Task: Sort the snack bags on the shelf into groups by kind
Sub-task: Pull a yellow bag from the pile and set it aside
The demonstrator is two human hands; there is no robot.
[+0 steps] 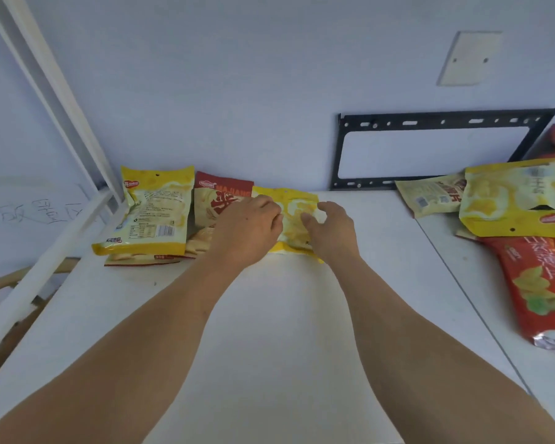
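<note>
Both my hands, left hand (253, 225) and right hand (329, 230), pinch one yellow bag (293, 219); beyond my fingers, mixed piles (513, 200) remain unsorted.

Likely an office: whiteboard (29, 200) with handwriting, black TV wall bracket (436, 149), white shelf (285, 315)

Pale blue wall (237, 75) behind a white shelf (285, 331); a black metal bracket (343, 155) and blank cover plate (470, 57) hang on it.
</note>
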